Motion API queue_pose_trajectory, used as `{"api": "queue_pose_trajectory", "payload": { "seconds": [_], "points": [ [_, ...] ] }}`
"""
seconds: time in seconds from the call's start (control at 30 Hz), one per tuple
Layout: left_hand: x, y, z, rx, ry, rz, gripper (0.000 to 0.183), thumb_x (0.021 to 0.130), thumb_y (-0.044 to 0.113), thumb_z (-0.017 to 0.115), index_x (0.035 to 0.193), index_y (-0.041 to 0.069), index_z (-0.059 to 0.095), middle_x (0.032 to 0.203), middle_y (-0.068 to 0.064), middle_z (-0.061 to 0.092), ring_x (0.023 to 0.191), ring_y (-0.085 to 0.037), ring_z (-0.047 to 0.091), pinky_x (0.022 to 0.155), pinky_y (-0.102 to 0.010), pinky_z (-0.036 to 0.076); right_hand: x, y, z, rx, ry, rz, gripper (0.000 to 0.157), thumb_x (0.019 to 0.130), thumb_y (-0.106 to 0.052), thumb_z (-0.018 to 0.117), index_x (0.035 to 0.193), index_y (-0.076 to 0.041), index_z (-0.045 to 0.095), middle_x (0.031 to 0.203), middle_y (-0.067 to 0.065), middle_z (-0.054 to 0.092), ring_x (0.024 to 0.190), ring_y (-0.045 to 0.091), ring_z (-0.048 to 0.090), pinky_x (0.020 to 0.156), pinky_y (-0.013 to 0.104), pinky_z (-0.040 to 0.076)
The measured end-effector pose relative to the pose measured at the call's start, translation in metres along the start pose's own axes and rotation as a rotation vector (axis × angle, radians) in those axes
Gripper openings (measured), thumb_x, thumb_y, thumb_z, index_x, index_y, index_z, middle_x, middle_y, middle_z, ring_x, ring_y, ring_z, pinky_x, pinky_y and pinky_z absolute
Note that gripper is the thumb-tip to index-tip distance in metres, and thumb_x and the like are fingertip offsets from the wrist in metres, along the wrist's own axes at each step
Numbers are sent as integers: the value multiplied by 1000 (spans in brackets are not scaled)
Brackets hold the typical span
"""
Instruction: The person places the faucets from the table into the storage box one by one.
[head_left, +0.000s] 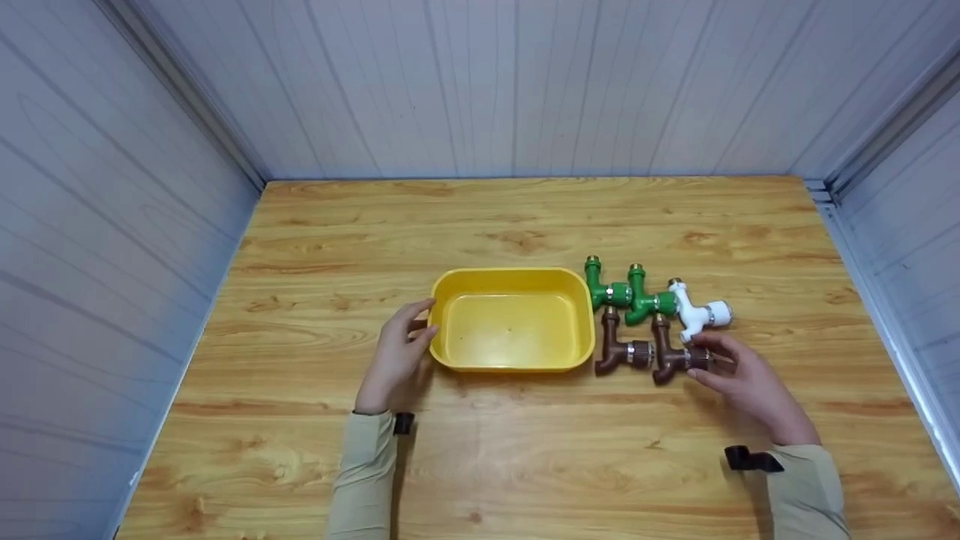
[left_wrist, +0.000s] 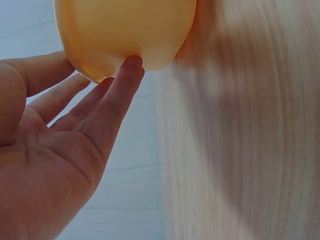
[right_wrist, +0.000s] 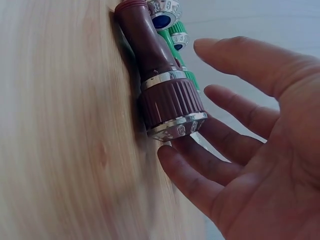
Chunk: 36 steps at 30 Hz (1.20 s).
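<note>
A yellow plastic basin (head_left: pixel 510 364) sits mid-table. Fingertips of my left hand (head_left: pixel 397 349) touch its left end from outside; in the left wrist view this hand (left_wrist: pixel 60 145) has its fingers spread against the basin wall (left_wrist: pixel 130 30). My right hand (head_left: pixel 746 379) is around the knob end of a brown tap (head_left: pixel 667 360), fingers loosely bent. In the right wrist view a gap shows between the thumb of that hand (right_wrist: pixel 250 150) and the ribbed brown knob (right_wrist: pixel 172 102). Just above the fingers in the head view lies a white tap (head_left: pixel 694 311).
Another brown tap (head_left: pixel 613 345) lies against the basin's right side. Two green taps, one by the rim (head_left: pixel 596 285) and one beside it (head_left: pixel 641 296), form the back row with the white one. Panelled walls border the wooden table (head_left: pixel 510 457) at back and sides.
</note>
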<state>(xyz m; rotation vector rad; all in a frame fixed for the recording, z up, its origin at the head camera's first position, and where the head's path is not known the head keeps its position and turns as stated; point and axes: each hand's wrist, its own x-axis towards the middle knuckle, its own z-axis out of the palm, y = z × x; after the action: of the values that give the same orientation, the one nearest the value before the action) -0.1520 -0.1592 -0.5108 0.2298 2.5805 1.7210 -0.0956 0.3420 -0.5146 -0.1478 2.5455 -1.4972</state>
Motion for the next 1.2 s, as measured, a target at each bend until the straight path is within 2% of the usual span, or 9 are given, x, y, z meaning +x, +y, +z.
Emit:
{"api": "queue_pose_trajectory", "payload": {
  "seconds": [0.13,0.37,0.7,0.87,0.9,1.0,1.1,1.13,1.2],
  "points": [
    [-1,1,0,-8,-4,-1,42,94,0,58,135,0,51,136,-16,50,108,-32,59,93,-43,48,1,0,0,-43,-3,18,56,83,-9,74,131,3,47,128,26,49,114,45,52,90,29,48],
    [0,0,0,-16,-11,11,43,94,0,59,136,-1,50,137,-17,49,108,-33,58,92,-44,48,2,0,0,-99,14,19,54,83,-7,73,131,1,49,126,27,51,112,44,54,93,47,45],
    [0,-4,0,-45,-12,52,43,93,-2,58,135,-6,48,136,-24,47,107,-41,57,91,-49,48,3,4,1,-73,6,42,53,83,1,69,132,0,48,129,28,49,113,44,53,94,48,44],
    [-6,19,-2,-28,-22,57,42,93,-8,55,133,-12,47,134,-30,46,106,-46,56,91,-51,47,3,7,1,-83,14,31,52,83,4,68,131,-1,49,128,28,50,113,44,52,97,54,40],
    [-6,19,-2,-25,-21,59,42,93,-7,55,133,-12,47,134,-29,47,106,-45,57,91,-51,47,3,7,1,-91,16,29,51,83,3,68,131,-1,50,128,27,50,113,44,52,97,52,41],
    [-6,15,-2,-9,-12,52,42,93,-4,57,134,-7,49,135,-24,49,106,-40,58,91,-47,49,3,7,3,-95,22,25,50,83,3,68,130,-2,51,126,26,52,112,43,53,96,53,41],
    [-1,-3,0,-8,-8,27,43,94,1,58,136,-1,50,137,-17,49,107,-34,59,92,-44,49,3,6,3,-112,29,28,51,83,2,69,130,-3,52,125,25,53,110,42,54,92,53,44],
    [-1,-3,0,-3,-9,17,43,94,1,58,136,0,50,138,-16,49,108,-33,59,92,-43,48,2,6,3,-118,31,26,51,82,1,69,130,-3,52,125,26,53,109,43,54,92,56,43],
    [-1,-2,0,-4,-12,6,43,94,2,58,137,2,50,138,-15,48,109,-32,58,93,-43,48,2,6,4,-130,35,27,51,82,0,70,129,-5,52,124,25,54,108,43,55,88,55,46]
  ]
}}
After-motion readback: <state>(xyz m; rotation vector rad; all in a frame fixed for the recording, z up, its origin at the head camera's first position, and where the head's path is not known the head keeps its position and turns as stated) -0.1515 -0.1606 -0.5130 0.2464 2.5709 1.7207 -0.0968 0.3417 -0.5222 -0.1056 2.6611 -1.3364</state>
